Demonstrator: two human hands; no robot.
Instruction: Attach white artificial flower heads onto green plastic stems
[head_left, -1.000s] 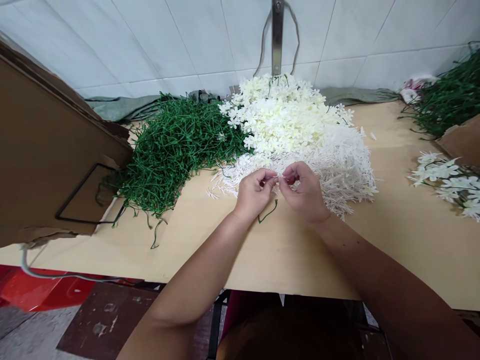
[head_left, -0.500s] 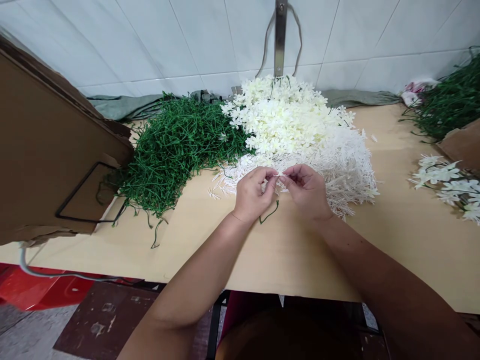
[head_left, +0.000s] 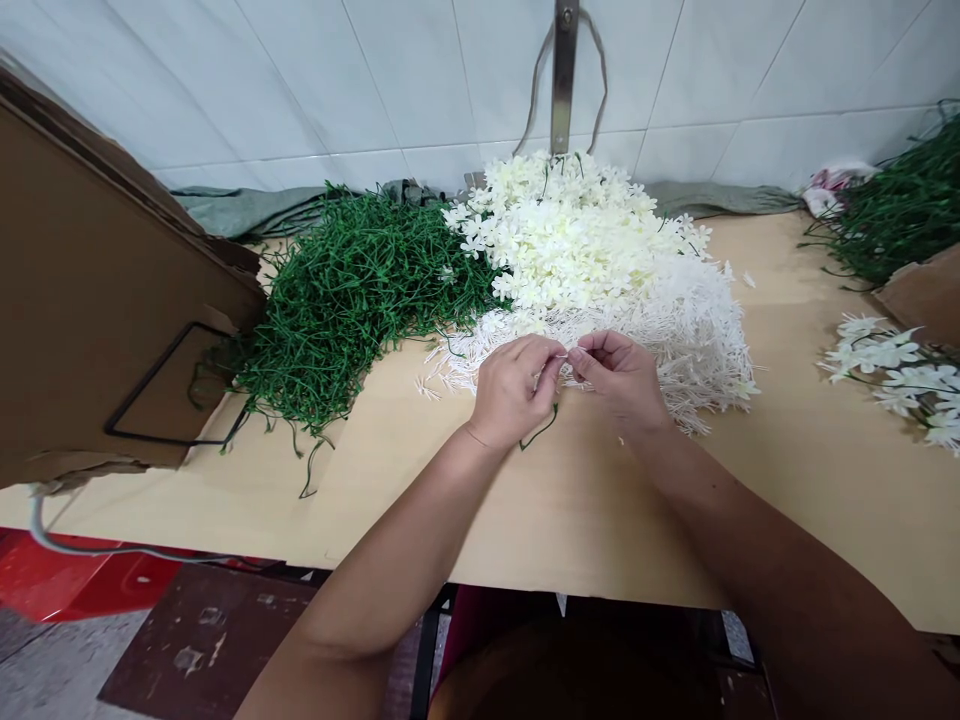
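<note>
My left hand (head_left: 517,392) and my right hand (head_left: 624,385) meet over the front of the white heap, thumbs and fingertips pinched. Between the fingertips runs a thin white plastic piece (head_left: 568,356), mostly covered by the fingers. It looks like the small branched white sprigs (head_left: 697,325) heaped just behind and to the right. On the table below my left hand lies a single green plastic stem (head_left: 541,432), partly hidden. White artificial flowers (head_left: 562,245) are piled behind the sprigs, and a heap of green plastic stems (head_left: 352,280) lies to the left.
A cardboard box (head_left: 97,280) with a black wire frame (head_left: 146,385) stands at the left. At the right are assembled white flower sprays (head_left: 911,380), more green stems (head_left: 907,210) and a cardboard piece (head_left: 926,300). A metal bar (head_left: 564,80) rises against the tiled wall.
Both hands have shifted slightly to the right, still pinching close together. The fingertips have turned a little around the white piece. The piles stay as they were.
</note>
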